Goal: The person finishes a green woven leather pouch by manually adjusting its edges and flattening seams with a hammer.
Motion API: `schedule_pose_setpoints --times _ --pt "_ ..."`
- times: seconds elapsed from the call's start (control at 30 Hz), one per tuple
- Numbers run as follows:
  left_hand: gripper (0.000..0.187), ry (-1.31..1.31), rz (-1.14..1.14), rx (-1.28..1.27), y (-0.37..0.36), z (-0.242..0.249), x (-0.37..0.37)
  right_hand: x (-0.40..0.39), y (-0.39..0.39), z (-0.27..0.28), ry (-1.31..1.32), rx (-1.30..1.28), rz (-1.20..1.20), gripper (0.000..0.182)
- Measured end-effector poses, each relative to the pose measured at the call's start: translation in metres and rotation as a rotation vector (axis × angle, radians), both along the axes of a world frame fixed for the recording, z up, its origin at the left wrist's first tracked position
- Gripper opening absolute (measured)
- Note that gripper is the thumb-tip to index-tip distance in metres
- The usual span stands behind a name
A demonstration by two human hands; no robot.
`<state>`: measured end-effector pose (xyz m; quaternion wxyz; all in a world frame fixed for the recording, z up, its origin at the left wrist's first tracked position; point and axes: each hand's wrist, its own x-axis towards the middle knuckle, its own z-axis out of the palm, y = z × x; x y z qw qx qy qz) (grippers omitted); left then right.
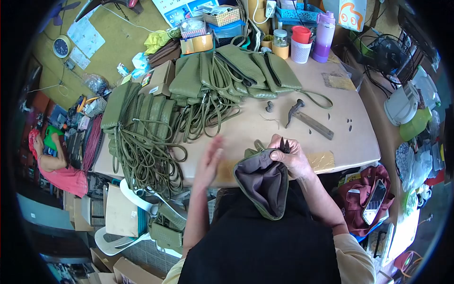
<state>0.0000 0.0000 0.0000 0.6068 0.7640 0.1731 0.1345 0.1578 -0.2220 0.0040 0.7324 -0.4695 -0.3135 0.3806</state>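
Observation:
My right hand (289, 158) is closed on the rim of an olive-green pouch (257, 182). The pouch's mouth faces me and its grey-brown lining shows. From the same hand stick up the dark pointed jaws of a small tool (283, 145), like pliers or thread snips; its handles are hidden in the grip. To the left of the pouch, my left hand (208, 161) is off it, blurred, with fingers stretched out and nothing visible in them. On the table beyond the pouch lies a hammer (309, 120) with a wooden handle, beside a small dark metal piece (269, 106).
Piles of olive pouches (236, 75) and a heap of olive straps (146, 156) cover the table's back and left. A purple bottle (324, 38) and a red-lidded cup (301, 45) stand behind. A red bag (364, 199) is at right. Another person (59, 163) is at far left.

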Motion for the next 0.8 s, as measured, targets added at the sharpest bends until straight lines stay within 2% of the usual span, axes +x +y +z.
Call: schedule_pose_setpoints --times 0.03,0.1,0.13,0.17,0.2,0.23,0.3,0.33,0.37,0.43,0.63,0.7,0.77,0.8 --pt "0.065 0.064 -0.056 -0.391 -0.019 -0.001 0.004 -0.003 0.001 -0.002 0.040 0.055 -0.043 0.012" --pt "0.057 -0.057 -0.169 -0.897 -0.047 -0.008 0.021 -0.003 0.010 0.004 0.060 0.122 -0.087 0.015" --pt "0.057 -0.058 -0.171 -0.896 -0.050 -0.008 0.023 -0.004 0.009 0.012 -0.276 0.063 -0.230 0.020" --pt "0.050 -0.109 -0.184 -0.788 -0.052 -0.007 0.024 -0.007 0.007 0.023 -0.611 -0.001 -0.370 0.025" --pt "0.043 -0.163 -0.199 -0.676 -0.052 -0.006 0.026 -0.011 0.005 0.044 -0.772 -0.005 -0.486 0.033" --pt "0.043 -0.168 -0.203 -0.674 -0.049 -0.002 0.027 -0.012 -0.002 0.061 -0.777 -0.003 -0.489 0.033" --pt "0.031 -0.182 -0.143 -0.314 -0.046 0.011 0.025 -0.010 -0.014 0.082 -0.979 -0.098 -0.284 0.037" --pt "0.029 -0.207 -0.101 -0.017 -0.053 0.029 0.026 -0.006 -0.012 0.079 -1.180 0.000 -0.292 0.038" --pt "0.029 -0.210 -0.099 -0.016 -0.053 0.031 0.025 -0.004 -0.013 0.076 -1.184 0.002 -0.291 0.038" --pt "0.032 -0.218 0.044 0.161 -0.047 0.035 0.023 0.000 -0.013 0.069 -1.501 -0.040 -0.386 0.042" --pt "0.031 -0.393 0.094 0.144 -0.065 0.048 0.028 0.001 -0.007 0.062 -1.557 -0.050 -0.496 0.040" --pt "0.027 -0.449 0.198 0.016 -0.064 0.041 0.029 0.005 -0.008 0.044 -1.604 -0.011 -0.526 0.039" --pt "0.024 -0.441 0.210 -0.050 -0.063 0.036 0.025 0.008 -0.007 0.024 -1.580 -0.014 -0.656 0.036" --pt "0.023 -0.417 0.211 -0.005 -0.059 0.028 0.023 0.007 0.001 0.022 -1.440 0.079 -0.675 0.034"
